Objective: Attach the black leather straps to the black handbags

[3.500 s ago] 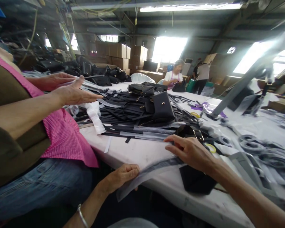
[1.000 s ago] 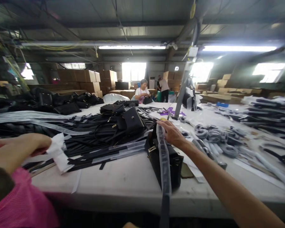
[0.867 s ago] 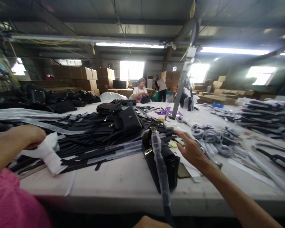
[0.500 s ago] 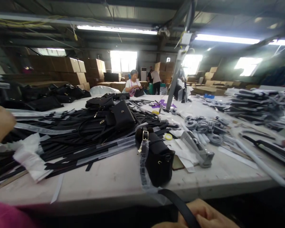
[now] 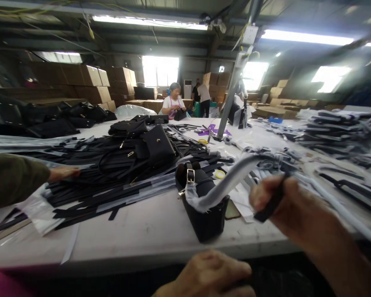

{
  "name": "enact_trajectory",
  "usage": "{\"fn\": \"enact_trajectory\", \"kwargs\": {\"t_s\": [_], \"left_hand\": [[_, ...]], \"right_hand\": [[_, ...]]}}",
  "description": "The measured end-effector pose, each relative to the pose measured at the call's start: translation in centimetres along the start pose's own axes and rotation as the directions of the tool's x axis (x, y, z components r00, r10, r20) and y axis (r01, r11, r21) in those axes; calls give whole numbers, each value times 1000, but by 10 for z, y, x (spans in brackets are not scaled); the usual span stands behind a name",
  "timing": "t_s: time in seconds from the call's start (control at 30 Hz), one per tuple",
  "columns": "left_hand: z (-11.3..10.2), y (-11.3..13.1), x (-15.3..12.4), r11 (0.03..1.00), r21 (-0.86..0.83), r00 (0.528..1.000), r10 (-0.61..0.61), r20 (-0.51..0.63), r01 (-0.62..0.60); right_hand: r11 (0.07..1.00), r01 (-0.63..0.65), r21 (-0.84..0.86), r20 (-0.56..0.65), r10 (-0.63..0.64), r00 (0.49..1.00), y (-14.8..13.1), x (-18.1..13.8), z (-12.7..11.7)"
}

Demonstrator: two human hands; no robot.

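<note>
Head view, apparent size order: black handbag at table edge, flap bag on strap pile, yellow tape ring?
1. black handbag.
2. flap bag, though it lies farther off, so true order unsure.
3. yellow tape ring, clearly smallest.

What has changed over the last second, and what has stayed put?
The right hand has risen, gripping the black end of the wrapped strap, which hung over the table edge and now arcs up from the black bag. Left hand stays low; bag and strap pile unmoved.
</note>
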State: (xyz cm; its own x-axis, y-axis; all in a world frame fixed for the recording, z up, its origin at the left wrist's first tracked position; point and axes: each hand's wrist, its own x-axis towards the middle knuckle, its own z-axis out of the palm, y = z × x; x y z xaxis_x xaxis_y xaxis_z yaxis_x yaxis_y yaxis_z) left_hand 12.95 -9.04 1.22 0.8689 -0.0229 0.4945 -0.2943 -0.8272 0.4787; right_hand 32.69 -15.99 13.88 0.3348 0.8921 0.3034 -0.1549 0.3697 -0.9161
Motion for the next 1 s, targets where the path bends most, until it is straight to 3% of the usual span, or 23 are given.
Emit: {"fn": "enact_trajectory", "kwargs": {"t_s": [0.03, 0.1, 0.13, 0.17, 0.23, 0.33, 0.43, 0.53, 0.7, 0.8, 0.87, 0.93, 1.0], "left_hand": [[-1, -6, 4, 997, 70, 996, -8, -88, 14], [-3, -19, 14, 971, 210, 960, -51, -275, 112], [-4, -26, 20, 951, 251, 937, -89, -339, 181], [-4, -33, 25, 930, 272, 916, -131, -379, 246], [-3, -47, 37, 901, 278, 890, -202, -409, 333], [1, -66, 48, 889, 226, 866, -284, -411, 398], [3, -76, 50, 886, 77, 811, -380, -446, 458], [-7, -79, 48, 871, -104, 767, -474, -433, 480], [-60, -86, 37, 829, -301, 801, -546, -246, 472], [-96, -91, 26, 829, -309, 862, -505, -55, 466], [-107, -91, 18, 853, -271, 891, -453, 37, 446], [-106, -89, 7, 878, -222, 903, -428, 33, 424], [-97, -85, -4, 889, -166, 893, -444, -74, 428]], "right_hand": [[991, 124, 57, -167, -113, 979, -11, 12, -6], [947, 318, 42, -414, -273, 868, -29, 31, -15], [930, 367, 2, -464, -325, 824, -33, 38, -17], [924, 380, -40, -465, -354, 811, -32, 42, -18], [938, 321, -128, -375, -346, 860, -17, 43, -20], [948, 100, -301, -251, -180, 951, 24, 34, -28], [938, -72, -340, -235, -11, 972, 57, 23, -35], [969, -144, -203, -241, 94, 966, 71, 18, -33], [987, -157, -41, -240, 143, 960, 80, 19, -14], [985, -170, 18, -202, 170, 964, 92, 19, 0], [980, -198, 20, -172, 199, 965, 101, 18, 10], [971, -236, -41, -146, 228, 963, 109, 16, 19], [952, -266, -153, -134, 247, 960, 114, 12, 27]]}}
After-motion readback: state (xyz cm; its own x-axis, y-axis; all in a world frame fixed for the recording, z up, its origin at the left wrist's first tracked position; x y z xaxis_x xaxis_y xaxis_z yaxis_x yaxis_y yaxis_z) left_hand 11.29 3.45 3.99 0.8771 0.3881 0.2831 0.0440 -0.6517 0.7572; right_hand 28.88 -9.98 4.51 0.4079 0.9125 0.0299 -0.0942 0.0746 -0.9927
